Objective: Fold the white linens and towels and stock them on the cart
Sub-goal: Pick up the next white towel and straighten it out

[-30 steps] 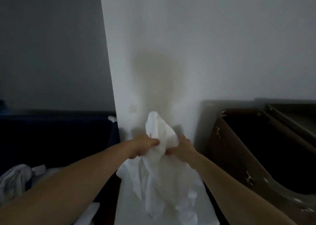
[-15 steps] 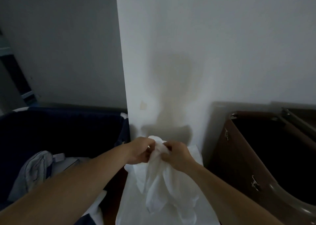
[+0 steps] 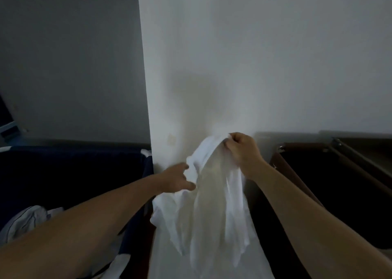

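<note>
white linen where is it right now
Head view, centre: the white linen hangs before the white wall corner, right hand pinching its top, left hand holding its left edge.

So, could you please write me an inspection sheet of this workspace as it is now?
Surface: white surface below the linen, at the pillar's foot.
Job's things: white linen, unfolded, hanging from the right hand.
Clutter: crumpled pale fabric in the dark blue bin, on the left.
Hands: right hand pinches the linen's top edge; left hand touches its side edge, grip unclear.
Cables: nothing seen.
Surroundings: white pillar; grey wall; brown bin on the right, dark inside.
</note>
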The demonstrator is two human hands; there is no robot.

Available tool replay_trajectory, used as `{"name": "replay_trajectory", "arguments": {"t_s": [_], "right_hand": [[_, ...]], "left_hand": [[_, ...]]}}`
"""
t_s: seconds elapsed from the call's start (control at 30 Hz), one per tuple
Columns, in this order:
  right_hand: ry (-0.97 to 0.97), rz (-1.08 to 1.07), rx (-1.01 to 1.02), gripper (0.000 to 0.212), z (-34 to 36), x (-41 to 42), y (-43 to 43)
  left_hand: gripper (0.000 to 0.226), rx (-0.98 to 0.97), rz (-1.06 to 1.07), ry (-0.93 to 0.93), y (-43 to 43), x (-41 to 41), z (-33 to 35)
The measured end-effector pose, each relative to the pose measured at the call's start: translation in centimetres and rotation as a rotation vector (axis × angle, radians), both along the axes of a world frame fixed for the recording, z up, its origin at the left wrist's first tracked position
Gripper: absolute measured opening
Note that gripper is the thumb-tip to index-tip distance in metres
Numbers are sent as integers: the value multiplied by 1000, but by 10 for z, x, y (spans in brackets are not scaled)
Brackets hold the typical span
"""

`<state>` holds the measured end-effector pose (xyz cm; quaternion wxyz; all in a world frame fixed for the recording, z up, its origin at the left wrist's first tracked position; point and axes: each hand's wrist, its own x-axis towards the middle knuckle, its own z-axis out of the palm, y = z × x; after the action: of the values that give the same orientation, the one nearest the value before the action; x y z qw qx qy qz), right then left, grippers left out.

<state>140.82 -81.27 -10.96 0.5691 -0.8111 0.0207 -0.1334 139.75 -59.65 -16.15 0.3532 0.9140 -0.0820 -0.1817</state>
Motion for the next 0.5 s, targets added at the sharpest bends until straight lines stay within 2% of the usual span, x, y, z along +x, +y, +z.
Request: {"name": "replay_trajectory", "arguments": {"t_s": [0.07,0.13,0.23,0.37,0.43,0.5], "right_hand": [[5,57,-45,19,5,-2,3],[6,72,-96,20,2,-6,9],[-24,44,-143,16,-4,-8,12],[-25,-25,-134,22,-7,-9,-3],[-35,-39,-103,24,-9,-9,-8],[-42,-40,-115,17,-10,-8,-10]], "left_hand": [[86,-147,-41,-250,-9,5,19],[68,-257,-109,-362,-21,6,31],[30,-202,-24,-416,-29,6,41],[10,-420,135,-511,-21,17,67],[9,-506,175,-485,-16,22,81],[9,-523,157,-472,-15,24,90]]}}
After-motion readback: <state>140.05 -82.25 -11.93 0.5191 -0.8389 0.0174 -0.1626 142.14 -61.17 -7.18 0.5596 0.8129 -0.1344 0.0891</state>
